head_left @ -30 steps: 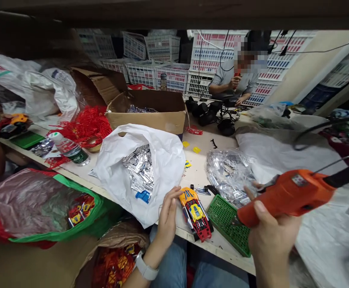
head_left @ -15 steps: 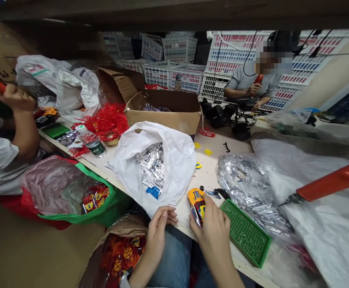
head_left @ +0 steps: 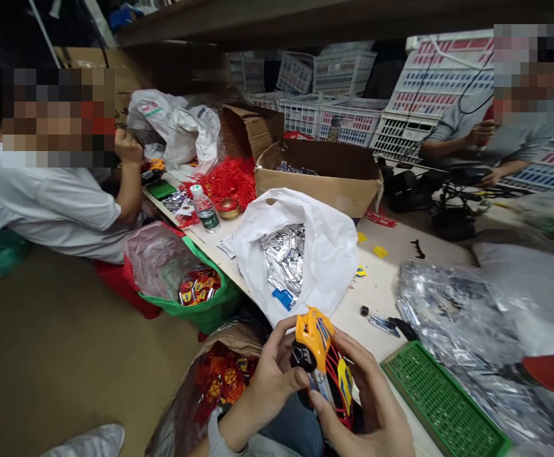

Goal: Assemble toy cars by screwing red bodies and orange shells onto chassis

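Both hands hold a toy buggy (head_left: 322,362) up above the table's edge, its yellow-orange shell tilted and its red frame showing beneath. My left hand (head_left: 274,384) grips the shell side, and my right hand (head_left: 365,406) wraps the red frame and a silver part. Near my right hand lies a green perforated tray (head_left: 443,397). A few small black and silver parts (head_left: 381,325) sit on the table above it. An orange power screwdriver (head_left: 553,374) shows at the right edge, out of my hands.
A white bag (head_left: 327,254) of silver packets stands on the workbench (head_left: 376,298), beside a cardboard box (head_left: 317,178). Below the bench are bags of red and yellow parts (head_left: 222,381). Seated co-workers (head_left: 58,203) (head_left: 505,143) work at both sides, before stacked plastic crates (head_left: 429,95).
The screwdriver has left my right hand. The toy buggy has gone from the table into both hands, with its shell now tilted. The view has swung left, bringing a co-worker into fuller view.
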